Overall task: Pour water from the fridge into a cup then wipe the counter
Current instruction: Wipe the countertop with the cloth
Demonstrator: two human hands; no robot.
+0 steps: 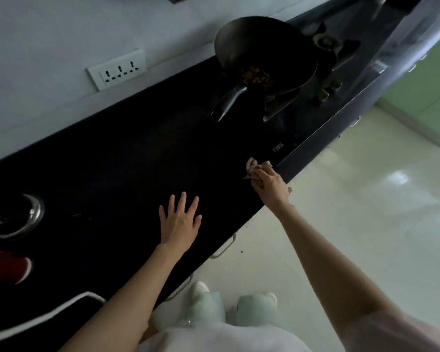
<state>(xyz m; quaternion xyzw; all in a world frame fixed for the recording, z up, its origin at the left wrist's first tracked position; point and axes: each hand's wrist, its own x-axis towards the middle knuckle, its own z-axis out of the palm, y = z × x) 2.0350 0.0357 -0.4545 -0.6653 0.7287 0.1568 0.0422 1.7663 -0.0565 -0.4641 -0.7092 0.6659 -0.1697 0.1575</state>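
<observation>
A long black counter runs diagonally through the head view. My right hand grips a small patterned cloth and presses it on the counter right at the front edge, beside the stove. My left hand lies flat on the counter with fingers spread, holding nothing, to the left of the cloth. No cup or fridge is in view.
A dark wok with food sits on the gas stove at the far right. A metal bowl and a red object stand at the left end. A wall socket is above the counter. Pale floor lies to the right.
</observation>
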